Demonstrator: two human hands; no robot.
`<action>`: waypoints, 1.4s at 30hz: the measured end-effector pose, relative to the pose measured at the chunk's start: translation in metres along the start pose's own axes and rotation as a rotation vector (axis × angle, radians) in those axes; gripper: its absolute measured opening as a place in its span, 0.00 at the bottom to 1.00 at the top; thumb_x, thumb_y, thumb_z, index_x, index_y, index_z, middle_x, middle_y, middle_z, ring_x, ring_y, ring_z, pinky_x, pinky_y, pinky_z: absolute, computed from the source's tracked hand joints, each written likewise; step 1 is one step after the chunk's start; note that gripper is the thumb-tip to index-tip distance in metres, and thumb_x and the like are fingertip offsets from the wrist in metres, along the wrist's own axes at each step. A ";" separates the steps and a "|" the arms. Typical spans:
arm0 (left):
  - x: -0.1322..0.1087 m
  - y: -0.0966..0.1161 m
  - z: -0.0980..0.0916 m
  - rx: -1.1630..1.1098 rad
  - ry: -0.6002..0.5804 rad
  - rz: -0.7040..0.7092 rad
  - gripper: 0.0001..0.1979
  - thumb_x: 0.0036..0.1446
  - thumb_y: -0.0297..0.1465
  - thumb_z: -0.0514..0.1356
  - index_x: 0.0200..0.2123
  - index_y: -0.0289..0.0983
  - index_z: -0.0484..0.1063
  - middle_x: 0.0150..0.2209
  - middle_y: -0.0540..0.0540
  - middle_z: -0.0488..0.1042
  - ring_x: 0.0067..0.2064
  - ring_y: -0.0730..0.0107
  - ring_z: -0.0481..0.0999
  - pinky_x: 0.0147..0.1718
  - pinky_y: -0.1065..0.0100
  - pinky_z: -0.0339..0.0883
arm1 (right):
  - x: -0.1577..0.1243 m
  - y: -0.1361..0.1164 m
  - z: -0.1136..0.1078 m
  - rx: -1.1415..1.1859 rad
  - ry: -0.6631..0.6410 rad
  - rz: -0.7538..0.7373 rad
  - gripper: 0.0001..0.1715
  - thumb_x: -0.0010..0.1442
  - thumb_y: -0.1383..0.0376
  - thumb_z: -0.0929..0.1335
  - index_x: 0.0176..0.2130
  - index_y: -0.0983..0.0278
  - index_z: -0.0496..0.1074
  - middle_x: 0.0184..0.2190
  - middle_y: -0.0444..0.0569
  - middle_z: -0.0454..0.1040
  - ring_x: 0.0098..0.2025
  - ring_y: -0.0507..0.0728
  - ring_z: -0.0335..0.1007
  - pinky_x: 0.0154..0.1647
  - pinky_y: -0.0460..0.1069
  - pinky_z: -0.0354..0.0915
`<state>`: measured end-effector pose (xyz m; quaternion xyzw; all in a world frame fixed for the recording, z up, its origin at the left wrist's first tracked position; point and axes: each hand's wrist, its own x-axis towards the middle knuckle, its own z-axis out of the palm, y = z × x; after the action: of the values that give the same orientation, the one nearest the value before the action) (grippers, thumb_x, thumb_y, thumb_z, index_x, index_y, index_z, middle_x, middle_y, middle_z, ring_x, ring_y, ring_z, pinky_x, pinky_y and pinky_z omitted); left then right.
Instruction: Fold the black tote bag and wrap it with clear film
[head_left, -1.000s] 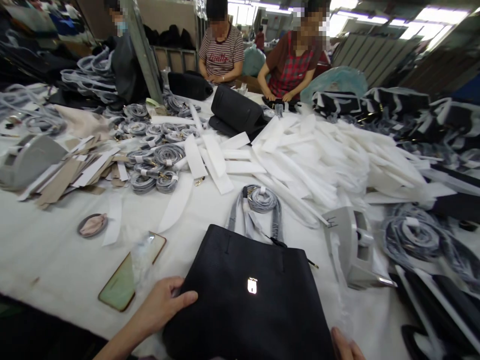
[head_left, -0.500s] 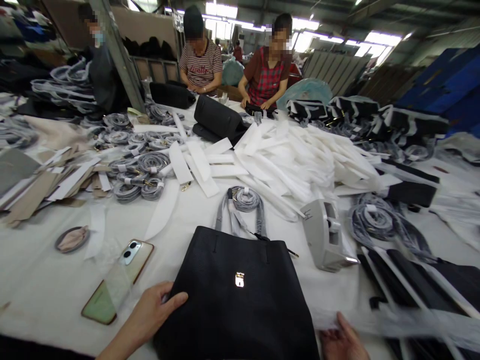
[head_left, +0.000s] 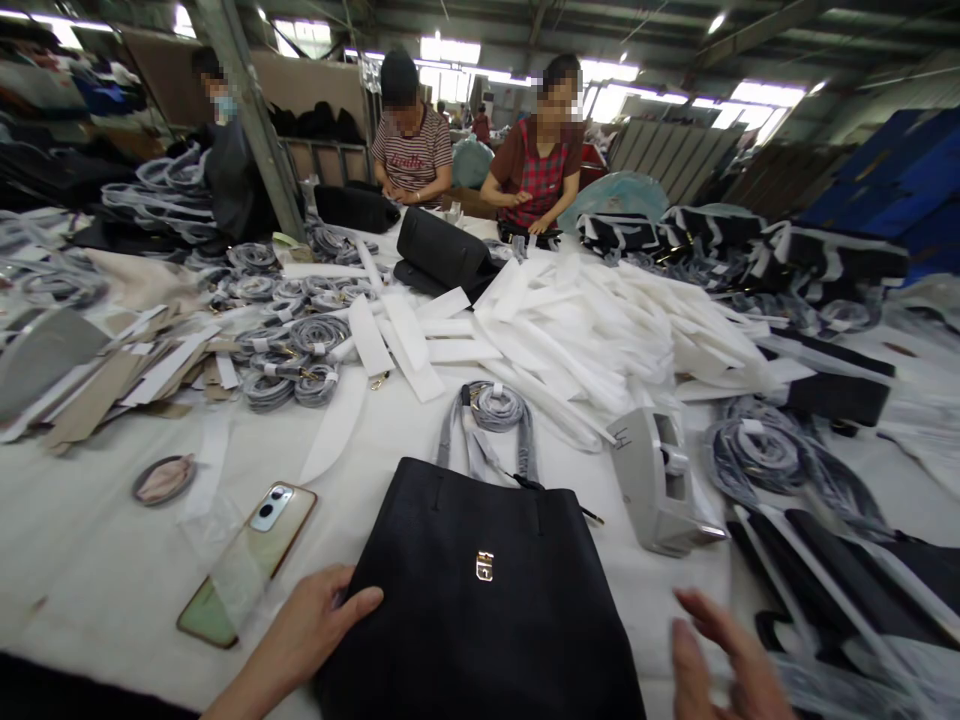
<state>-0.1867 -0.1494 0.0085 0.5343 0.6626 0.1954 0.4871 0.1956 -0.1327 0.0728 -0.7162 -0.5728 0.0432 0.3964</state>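
A black handbag [head_left: 480, 590] with a small gold clasp lies flat on the white table [head_left: 97, 570] in front of me, its wrapped handles [head_left: 491, 425] pointing away. My left hand [head_left: 315, 625] grips the bag's left edge, thumb on top. My right hand [head_left: 724, 660] hovers at the bag's lower right, fingers spread and blurred, holding nothing.
A phone [head_left: 247, 560] in a clear sleeve lies left of the bag. A grey tape dispenser [head_left: 660, 480] stands to the right. White foam strips [head_left: 600, 330], coiled wrapped straps [head_left: 300, 340] and more black bags [head_left: 847, 580] cover the table. Three people work at the far side.
My right hand has risen from the table's near edge and opened its fingers; the clear plastic sheet it touched is gone from it. The left hand stays on the bag.
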 end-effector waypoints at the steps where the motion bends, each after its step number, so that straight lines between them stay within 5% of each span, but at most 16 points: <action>1: 0.000 -0.001 0.000 -0.004 0.001 0.003 0.25 0.57 0.52 0.53 0.35 0.37 0.77 0.36 0.46 0.78 0.41 0.57 0.75 0.39 0.67 0.65 | -0.002 -0.014 0.014 -0.006 -0.141 -0.244 0.22 0.62 0.59 0.65 0.55 0.61 0.67 0.51 0.52 0.73 0.51 0.62 0.70 0.55 0.58 0.66; 3: 0.001 -0.004 0.000 -0.001 0.006 0.013 0.26 0.58 0.52 0.53 0.35 0.37 0.77 0.36 0.45 0.78 0.41 0.57 0.75 0.40 0.66 0.65 | -0.006 -0.032 0.043 0.003 -0.384 -0.629 0.23 0.65 0.64 0.62 0.58 0.60 0.64 0.56 0.52 0.70 0.56 0.60 0.68 0.57 0.57 0.65; 5: -0.001 -0.006 -0.001 0.053 0.017 0.028 0.25 0.59 0.52 0.52 0.35 0.37 0.77 0.35 0.45 0.77 0.40 0.58 0.75 0.40 0.65 0.66 | -0.012 -0.039 0.069 -0.061 -0.562 -0.814 0.28 0.65 0.65 0.62 0.63 0.62 0.58 0.61 0.53 0.64 0.61 0.61 0.62 0.60 0.59 0.62; 8: -0.011 0.000 -0.001 0.314 0.282 0.134 0.23 0.59 0.51 0.54 0.39 0.38 0.77 0.37 0.43 0.75 0.41 0.56 0.75 0.41 0.59 0.68 | -0.026 -0.035 0.097 -0.188 -0.697 -0.874 0.33 0.65 0.61 0.63 0.66 0.65 0.53 0.63 0.55 0.60 0.63 0.62 0.59 0.60 0.60 0.62; 10: -0.019 0.016 0.005 0.516 0.568 0.296 0.22 0.59 0.48 0.56 0.49 0.40 0.73 0.46 0.39 0.73 0.48 0.51 0.72 0.48 0.51 0.67 | -0.033 -0.029 0.106 -0.227 -0.704 -0.871 0.34 0.65 0.59 0.63 0.66 0.65 0.51 0.64 0.55 0.59 0.63 0.62 0.58 0.61 0.60 0.61; 12: -0.023 0.039 0.019 0.625 0.660 0.519 0.27 0.61 0.44 0.56 0.60 0.41 0.62 0.57 0.38 0.66 0.58 0.50 0.65 0.55 0.49 0.62 | -0.037 -0.026 0.110 -0.241 -0.702 -0.855 0.34 0.66 0.59 0.62 0.66 0.65 0.51 0.64 0.55 0.58 0.63 0.62 0.57 0.61 0.61 0.61; 15: -0.014 0.070 0.050 0.678 0.390 0.784 0.40 0.61 0.50 0.53 0.68 0.37 0.44 0.65 0.37 0.57 0.65 0.53 0.56 0.58 0.52 0.59 | -0.037 -0.023 0.110 -0.190 -0.716 -0.834 0.30 0.65 0.63 0.61 0.65 0.64 0.55 0.62 0.55 0.61 0.62 0.63 0.59 0.60 0.62 0.63; 18: 0.007 0.076 0.082 0.731 0.229 0.761 0.51 0.53 0.58 0.54 0.69 0.37 0.36 0.67 0.37 0.51 0.66 0.44 0.52 0.58 0.41 0.56 | -0.031 -0.020 0.110 -0.049 -0.738 -0.757 0.27 0.65 0.68 0.58 0.62 0.63 0.60 0.59 0.54 0.66 0.60 0.61 0.64 0.58 0.60 0.65; 20: 0.018 0.068 0.096 0.756 0.189 0.731 0.50 0.53 0.59 0.54 0.69 0.43 0.35 0.68 0.40 0.49 0.66 0.42 0.52 0.58 0.34 0.50 | -0.021 -0.017 0.112 0.064 -0.720 -0.624 0.25 0.65 0.69 0.57 0.59 0.63 0.65 0.54 0.53 0.72 0.56 0.59 0.69 0.55 0.57 0.68; 24: 0.025 0.056 0.106 0.775 0.199 0.727 0.42 0.59 0.55 0.50 0.68 0.42 0.37 0.67 0.42 0.52 0.66 0.44 0.52 0.60 0.32 0.41 | 0.010 -0.020 0.131 0.188 -0.635 -0.382 0.21 0.66 0.65 0.57 0.52 0.65 0.71 0.47 0.55 0.76 0.49 0.59 0.74 0.52 0.55 0.71; 29: 0.026 0.057 0.103 0.841 0.204 0.771 0.41 0.60 0.55 0.47 0.67 0.35 0.47 0.66 0.40 0.55 0.64 0.44 0.55 0.61 0.38 0.42 | 0.046 -0.041 0.177 0.076 -0.761 -0.477 0.22 0.66 0.63 0.57 0.54 0.67 0.68 0.54 0.58 0.71 0.57 0.61 0.67 0.59 0.58 0.63; 34: 0.034 0.050 0.105 0.923 0.274 0.853 0.41 0.61 0.56 0.44 0.66 0.31 0.49 0.66 0.39 0.54 0.62 0.44 0.58 0.59 0.39 0.46 | 0.073 -0.057 0.212 -0.045 -0.726 -0.416 0.23 0.64 0.62 0.60 0.53 0.72 0.67 0.56 0.65 0.66 0.61 0.67 0.59 0.62 0.61 0.54; 42: 0.039 0.049 0.107 0.994 0.338 0.869 0.40 0.60 0.57 0.44 0.65 0.34 0.54 0.65 0.40 0.59 0.59 0.46 0.61 0.58 0.43 0.48 | 0.108 -0.082 0.258 -0.001 -0.745 -0.039 0.28 0.47 0.63 0.73 0.47 0.69 0.69 0.41 0.59 0.73 0.45 0.66 0.69 0.47 0.57 0.63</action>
<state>-0.0683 -0.1254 -0.0181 0.8744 0.4659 0.1265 -0.0489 0.0351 0.0956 -0.0103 -0.6406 -0.6912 0.2930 0.1612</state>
